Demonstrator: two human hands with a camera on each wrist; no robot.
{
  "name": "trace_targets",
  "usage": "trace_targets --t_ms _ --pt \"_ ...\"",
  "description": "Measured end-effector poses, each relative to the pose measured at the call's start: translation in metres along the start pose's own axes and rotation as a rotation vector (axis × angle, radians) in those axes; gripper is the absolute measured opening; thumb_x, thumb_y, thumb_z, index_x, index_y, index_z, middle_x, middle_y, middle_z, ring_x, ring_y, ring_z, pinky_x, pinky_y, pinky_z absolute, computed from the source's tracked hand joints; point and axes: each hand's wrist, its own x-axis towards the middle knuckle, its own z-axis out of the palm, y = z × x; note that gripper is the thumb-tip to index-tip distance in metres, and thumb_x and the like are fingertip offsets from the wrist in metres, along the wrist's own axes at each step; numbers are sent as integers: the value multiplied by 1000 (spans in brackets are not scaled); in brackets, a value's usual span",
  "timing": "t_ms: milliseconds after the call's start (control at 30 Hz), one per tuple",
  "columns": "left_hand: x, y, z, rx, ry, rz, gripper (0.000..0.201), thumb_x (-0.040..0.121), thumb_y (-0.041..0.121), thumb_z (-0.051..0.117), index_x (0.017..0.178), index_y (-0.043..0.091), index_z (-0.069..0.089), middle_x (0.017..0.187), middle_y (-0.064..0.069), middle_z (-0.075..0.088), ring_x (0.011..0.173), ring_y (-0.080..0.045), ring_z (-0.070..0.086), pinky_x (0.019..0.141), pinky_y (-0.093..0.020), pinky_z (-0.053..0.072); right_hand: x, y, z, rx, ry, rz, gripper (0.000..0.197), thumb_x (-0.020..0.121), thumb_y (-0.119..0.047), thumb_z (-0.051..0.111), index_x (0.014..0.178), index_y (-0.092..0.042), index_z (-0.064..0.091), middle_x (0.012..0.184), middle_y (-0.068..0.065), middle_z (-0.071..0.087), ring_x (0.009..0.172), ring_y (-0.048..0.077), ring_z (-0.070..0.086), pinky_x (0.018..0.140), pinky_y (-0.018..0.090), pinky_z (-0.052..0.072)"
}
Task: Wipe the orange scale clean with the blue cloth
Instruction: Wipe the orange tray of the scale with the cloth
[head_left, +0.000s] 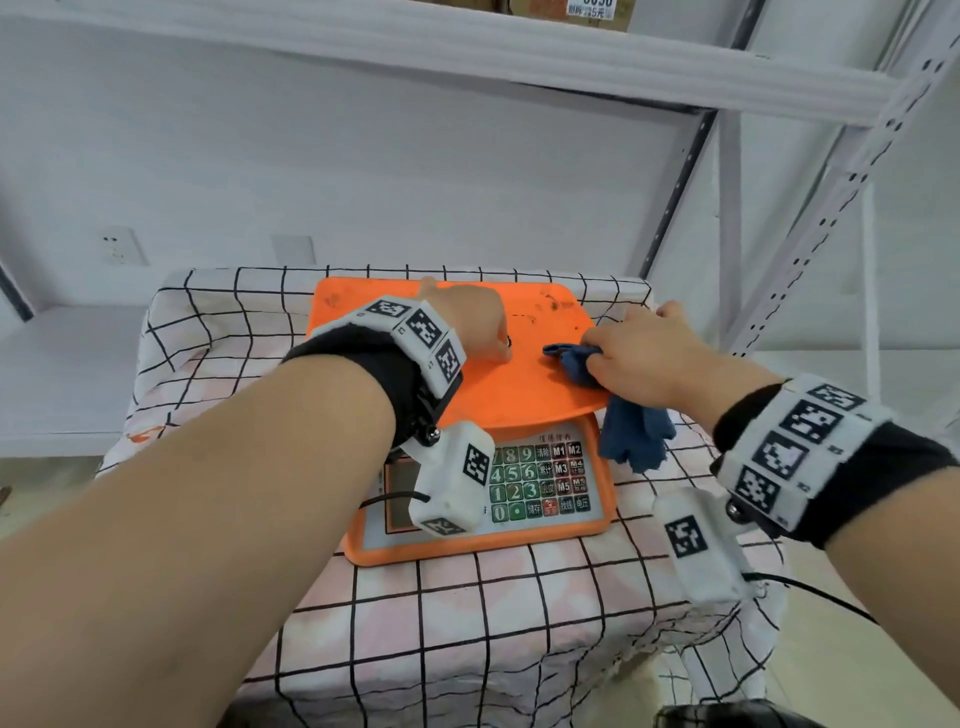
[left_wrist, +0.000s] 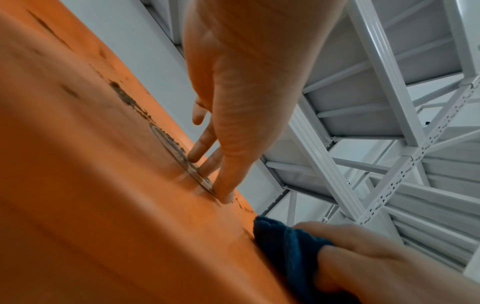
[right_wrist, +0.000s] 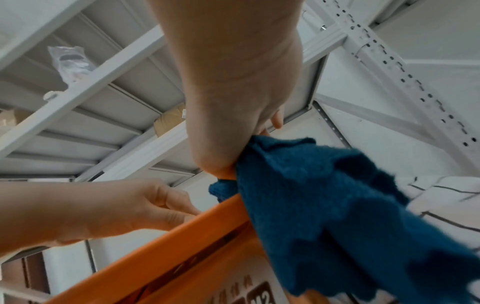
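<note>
Meanwhile the right hand (head_left: 654, 358) grips the blue cloth (head_left: 631, 431) on the orange scale (head_left: 498, 395); beside it, the left hand (head_left: 475, 325) presses straight fingers (left_wrist: 226, 185).

Soft, even, bright light fills all three views, leaving only faint shadows under the forearms on the white black-gridded tablecloth (head_left: 519, 613) and no harsh glare. The head view bends the white perforated metal shelving uprights (head_left: 810, 249) at its edges, a wide-angle distortion. In the left wrist view the near orange plastic scale platter (left_wrist: 78, 185) smears out of focus, and the dark blue terry cloth (right_wrist: 337, 216) looks soft close to the right wrist lens.
</note>
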Motion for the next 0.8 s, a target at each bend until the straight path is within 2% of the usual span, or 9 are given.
trace_targets --t_ms 100,200,267,333,400,500,633,700,800 --pt "1 0 -2 -4 -4 -5 22 92 42 54 97 26 68 97 5 62 98 -20 55 94 -43 26 5 -1 -3 2 10 23 25 91 -26 28 86 -22 52 75 -3 47 97 24 48 89 41 26" --pt "3 2 -1 36 -4 -8 16 91 43 53 87 28 58 106 2 65 102 -21 56 88 -41 26 24 -7 -2 29 -98 81 30 85 -41 21 82 -24 46 96 6 55 109 31 46 98 49 27" --pt "2 4 -1 44 2 -10 16 91 42 53 87 28 58 101 3 62 97 -20 54 86 -40 24 34 -11 -1 61 -158 117 38 84 -50 20 98 -28 48 114 12 54 117 35 41 102 55 25" --pt "0 4 0 36 8 -18 18 92 39 52 92 25 64 101 2 63 99 -21 55 92 -43 25 36 -12 -1 115 -156 141 41 89 -50 23 114 -27 47 119 16 51 120 37 40 105 54 23" --pt "0 4 2 24 29 -22 22 93 37 52 93 21 67 98 1 64 101 -22 56 98 -45 25 31 -11 -2 154 -98 110 31 95 -42 28 108 -22 47 115 16 53 117 34 43 104 49 25" --pt "-1 4 4 26 51 -11 21 93 37 51 87 22 65 94 1 63 100 -22 57 95 -44 25 19 -7 -2 177 -34 59 19 95 -34 31 93 -21 44 106 14 58 110 32 47 99 44 29" --pt "1 0 6 1 54 4 21 92 37 53 93 24 69 97 3 65 101 -21 57 90 -42 25 -3 -1 6 174 3 3 17 93 -26 33 92 -17 48 87 4 51 98 28 47 86 39 29" --pt "2 -1 8 -5 54 1 23 92 38 54 96 24 71 97 4 65 100 -20 57 94 -43 25 -11 3 11 160 7 -28 11 92 -24 34 90 -19 44 77 -2 44 89 23 41 83 38 27" --pt "2 -1 8 -11 60 5 16 92 38 53 88 27 65 96 4 64 102 -21 57 98 -44 24 -9 4 10 163 1 -20 10 92 -24 34 90 -21 44 78 -3 46 87 21 42 85 38 28"
